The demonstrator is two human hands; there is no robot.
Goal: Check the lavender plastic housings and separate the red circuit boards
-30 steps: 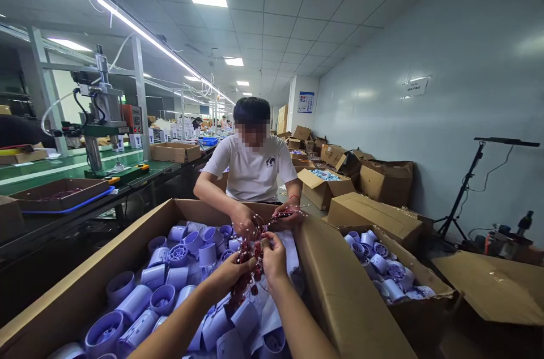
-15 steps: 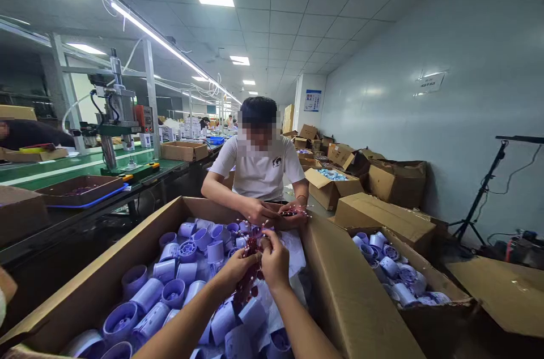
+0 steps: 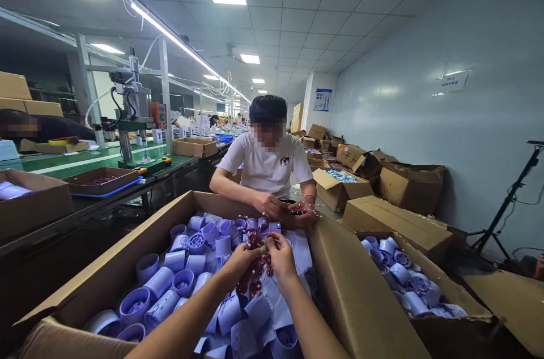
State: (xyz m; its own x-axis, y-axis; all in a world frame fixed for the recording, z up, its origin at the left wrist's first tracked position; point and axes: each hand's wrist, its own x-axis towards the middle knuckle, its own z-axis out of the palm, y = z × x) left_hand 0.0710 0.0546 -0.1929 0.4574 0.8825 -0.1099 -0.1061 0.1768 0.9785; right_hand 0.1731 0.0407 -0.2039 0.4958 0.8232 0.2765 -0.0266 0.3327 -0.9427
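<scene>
My left hand [image 3: 241,262] and my right hand [image 3: 280,256] meet over a big cardboard box [image 3: 127,257]. Both pinch a tangled bunch of small dark red parts on thin wires [image 3: 254,275], which hangs down between them. Under my hands lie several pale purple plastic cylinders [image 3: 178,274] and white sheets. A person in a white T-shirt [image 3: 267,166] sits across the box, both hands on a similar bunch of red wired parts [image 3: 297,210] at the box's far rim.
A second open box of purple cylinders [image 3: 399,274] stands to the right, with a shut carton [image 3: 395,220] behind it. More cartons line the right wall. A green workbench with a press machine [image 3: 134,115] runs along the left. A black stand [image 3: 510,200] is at far right.
The view has swung left, so everything sits further right in the frame. My hands stay pinched on the red bunch. The other person's hands have shifted slightly along the far rim.
</scene>
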